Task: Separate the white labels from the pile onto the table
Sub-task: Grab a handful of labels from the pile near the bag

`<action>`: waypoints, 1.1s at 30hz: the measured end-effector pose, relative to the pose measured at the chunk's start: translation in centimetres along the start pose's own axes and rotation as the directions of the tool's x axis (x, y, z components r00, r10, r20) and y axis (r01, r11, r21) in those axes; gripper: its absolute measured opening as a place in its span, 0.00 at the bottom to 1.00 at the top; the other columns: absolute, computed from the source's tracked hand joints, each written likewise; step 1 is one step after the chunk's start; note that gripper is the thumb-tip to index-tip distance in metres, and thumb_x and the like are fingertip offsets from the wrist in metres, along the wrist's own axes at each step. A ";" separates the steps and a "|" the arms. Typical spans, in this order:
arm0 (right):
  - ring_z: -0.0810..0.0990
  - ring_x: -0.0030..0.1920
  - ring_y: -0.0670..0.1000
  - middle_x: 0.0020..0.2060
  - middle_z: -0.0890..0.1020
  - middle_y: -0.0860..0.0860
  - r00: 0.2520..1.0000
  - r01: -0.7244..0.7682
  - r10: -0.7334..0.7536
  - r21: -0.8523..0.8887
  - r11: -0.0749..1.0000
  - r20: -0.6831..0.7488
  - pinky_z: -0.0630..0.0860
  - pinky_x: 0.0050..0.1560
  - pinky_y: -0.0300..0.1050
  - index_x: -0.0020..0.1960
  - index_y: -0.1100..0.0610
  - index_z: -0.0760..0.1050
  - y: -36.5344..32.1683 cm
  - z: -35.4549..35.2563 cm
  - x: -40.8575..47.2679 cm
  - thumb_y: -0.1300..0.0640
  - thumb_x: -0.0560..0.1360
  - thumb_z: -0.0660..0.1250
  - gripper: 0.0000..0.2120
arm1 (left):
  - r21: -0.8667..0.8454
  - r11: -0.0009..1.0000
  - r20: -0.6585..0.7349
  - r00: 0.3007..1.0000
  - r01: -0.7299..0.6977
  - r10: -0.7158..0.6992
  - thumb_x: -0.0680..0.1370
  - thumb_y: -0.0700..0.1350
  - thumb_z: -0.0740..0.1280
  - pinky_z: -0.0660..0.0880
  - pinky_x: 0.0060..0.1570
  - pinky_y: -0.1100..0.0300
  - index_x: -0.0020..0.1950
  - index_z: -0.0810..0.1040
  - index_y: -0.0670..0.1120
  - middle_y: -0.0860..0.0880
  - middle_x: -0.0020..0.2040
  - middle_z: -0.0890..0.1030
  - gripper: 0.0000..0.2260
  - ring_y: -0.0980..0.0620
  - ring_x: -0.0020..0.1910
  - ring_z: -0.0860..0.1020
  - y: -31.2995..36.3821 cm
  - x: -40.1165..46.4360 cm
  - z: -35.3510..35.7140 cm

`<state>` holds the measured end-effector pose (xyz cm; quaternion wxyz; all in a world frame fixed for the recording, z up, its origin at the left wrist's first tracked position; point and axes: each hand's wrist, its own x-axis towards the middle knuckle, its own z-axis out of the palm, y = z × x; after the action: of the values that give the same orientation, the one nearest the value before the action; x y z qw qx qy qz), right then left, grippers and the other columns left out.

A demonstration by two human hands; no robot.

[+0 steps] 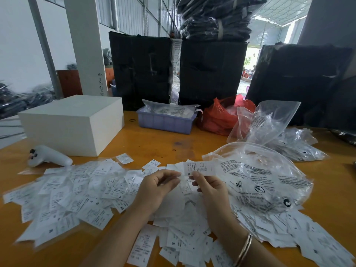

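Pinching white label (199,168) in right hand (211,186), above pile (181,214) on table (154,143). Left hand (156,187) fingers curled at label's left edge; contact unclear. Peel single label free, check none clinging, lay with spread labels (73,191) at left.

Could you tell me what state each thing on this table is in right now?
right hand: pinching one white label, raised.
held label: lifted above the pile, printed side up.
left hand: fingers curled, touching the label's edge.
label pile: spread loosely over the table.
clear bag: open, lying crumpled.
white box: closed.
purple tray: filled with bagged items.
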<state>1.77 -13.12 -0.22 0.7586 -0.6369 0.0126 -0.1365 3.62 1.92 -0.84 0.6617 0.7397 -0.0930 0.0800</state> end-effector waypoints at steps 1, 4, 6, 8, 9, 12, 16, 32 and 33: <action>0.79 0.32 0.38 0.31 0.83 0.46 1.000 0.016 -0.016 -0.018 1.000 0.009 0.71 0.31 0.28 0.37 0.53 0.83 0.0 0.0 0.0 0.56 0.72 0.72 0.05 | 0.007 1.000 -0.004 1.000 -0.002 0.002 0.72 0.44 0.73 0.76 0.44 0.70 0.43 0.83 0.57 0.61 0.45 0.84 0.07 0.62 0.49 0.81 0.0 0.0 0.0; 0.77 0.29 0.41 0.29 0.82 0.49 0.997 0.072 -0.068 -0.133 0.989 0.030 0.71 0.30 0.30 0.32 0.51 0.82 -0.1 0.2 -0.1 0.57 0.73 0.71 0.11 | 0.026 1.000 -0.030 1.000 0.000 0.001 0.73 0.44 0.72 0.74 0.40 0.74 0.42 0.83 0.58 0.62 0.43 0.84 0.07 0.64 0.46 0.80 0.1 -0.1 0.0; 0.73 0.28 0.45 0.26 0.78 0.52 0.994 0.106 -0.096 -0.213 0.971 0.056 0.68 0.28 0.36 0.32 0.57 0.81 0.0 0.1 0.0 0.57 0.74 0.71 0.11 | 0.019 1.000 -0.035 0.999 -0.007 0.008 0.74 0.43 0.71 0.74 0.38 0.74 0.44 0.83 0.57 0.62 0.42 0.84 0.07 0.64 0.44 0.81 0.1 -0.1 -0.1; 0.66 0.24 0.43 0.21 0.72 0.46 0.990 0.132 -0.113 -0.270 0.954 0.083 0.63 0.26 0.35 0.32 0.64 0.78 0.2 0.0 0.1 0.58 0.74 0.70 0.14 | 0.013 1.000 -0.032 0.999 -0.021 0.021 0.75 0.43 0.70 0.74 0.38 0.73 0.46 0.82 0.56 0.61 0.42 0.84 0.07 0.64 0.43 0.81 0.1 -0.1 -0.1; 0.64 0.22 0.42 0.19 0.68 0.44 0.990 0.132 -0.111 -0.286 0.949 0.088 0.61 0.25 0.33 0.30 0.64 0.75 0.3 -0.1 0.1 0.58 0.74 0.70 0.16 | 0.015 1.000 -0.031 0.999 -0.024 0.025 0.75 0.43 0.70 0.74 0.38 0.73 0.46 0.82 0.55 0.60 0.42 0.84 0.07 0.63 0.42 0.81 0.1 -0.1 -0.1; 0.61 0.21 0.44 0.18 0.64 0.43 0.990 0.115 -0.086 -0.287 0.951 0.112 0.59 0.23 0.34 0.27 0.63 0.71 0.4 -0.2 0.1 0.58 0.74 0.70 0.19 | 0.027 0.999 -0.033 0.999 -0.027 0.027 0.76 0.44 0.69 0.75 0.39 0.72 0.46 0.82 0.54 0.58 0.41 0.84 0.04 0.62 0.40 0.81 0.1 -0.1 -0.1; 0.64 0.24 0.49 0.21 0.65 0.49 0.993 0.075 -0.049 -0.258 0.963 0.106 0.59 0.24 0.38 0.33 0.71 0.71 0.5 -0.2 0.2 0.57 0.73 0.71 0.19 | 0.029 0.999 -0.023 0.999 -0.022 0.023 0.77 0.46 0.67 0.75 0.39 0.71 0.45 0.81 0.52 0.58 0.39 0.84 0.03 0.62 0.39 0.80 0.1 -0.1 -0.1; 0.81 0.36 0.47 0.35 0.82 0.43 0.958 0.285 -0.261 -0.395 0.873 0.116 0.76 0.35 0.37 0.43 0.43 0.77 0.4 -0.4 0.0 0.62 0.75 0.68 0.13 | -0.009 0.999 0.020 0.999 0.042 -0.042 0.71 0.46 0.74 0.74 0.38 0.72 0.43 0.83 0.49 0.55 0.39 0.85 0.03 0.60 0.39 0.82 0.4 -0.4 0.2; 0.81 0.36 0.45 0.34 0.82 0.40 0.952 0.307 -0.267 -0.443 0.842 0.151 0.74 0.35 0.34 0.42 0.42 0.78 0.5 -0.2 -0.1 0.61 0.75 0.69 0.13 | -0.002 0.999 0.023 0.999 0.036 -0.036 0.70 0.48 0.73 0.74 0.38 0.72 0.43 0.83 0.50 0.54 0.39 0.85 0.05 0.60 0.39 0.82 0.3 -0.4 0.2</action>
<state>1.70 -13.25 -0.78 0.5562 -0.7986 -0.0825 -0.2147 3.13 1.71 -0.64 0.6627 0.7414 -0.0873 0.0594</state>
